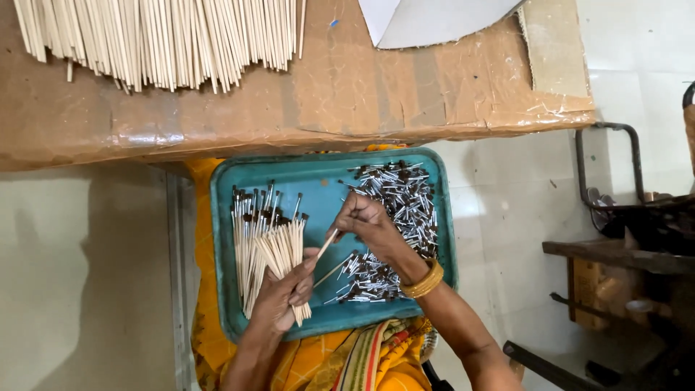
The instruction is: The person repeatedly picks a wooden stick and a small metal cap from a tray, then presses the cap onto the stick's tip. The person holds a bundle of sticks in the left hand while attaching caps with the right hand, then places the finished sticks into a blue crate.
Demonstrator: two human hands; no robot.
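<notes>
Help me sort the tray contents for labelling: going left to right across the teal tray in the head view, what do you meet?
Finished brushes with dark tips → left hand gripping a bundle of plain sticks → right hand holding one stick → heap of metal ferrules.

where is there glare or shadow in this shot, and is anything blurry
Head view: glare on the taped brown cardboard tabletop and the pile of small silver metal ferrules; soft shadow beneath the table onto the teal plastic tray; dark, murky furniture at right; the hands look sharp.

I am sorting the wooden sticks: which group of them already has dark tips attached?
The sticks lying in the teal tray, left part: dark-tipped metal caps. The left hand's bundle and the cardboard pile are bare.
</notes>
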